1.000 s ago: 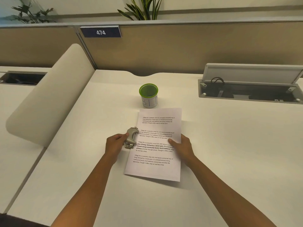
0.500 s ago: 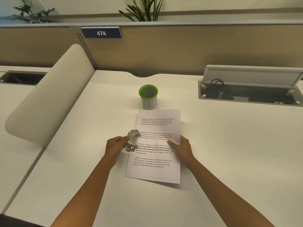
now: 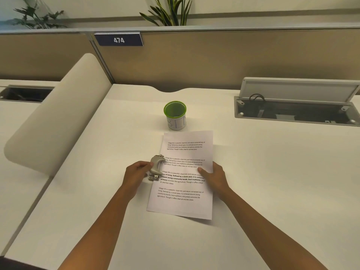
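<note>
Your left hand (image 3: 136, 173) curls its fingers (image 3: 143, 165) round the small grey metal hole punch (image 3: 156, 167), which is set on the left edge of the white printed paper sheet (image 3: 185, 203), about mid-height. Your right hand (image 3: 216, 177) pinches the sheet's right edge, thumb on top. The sheet lies on the white desk (image 3: 272, 182) and carries four text blocks.

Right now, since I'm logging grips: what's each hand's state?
Left hand: grips the grey metal hole punch.
Right hand: holds the printed white paper sheet.
</note>
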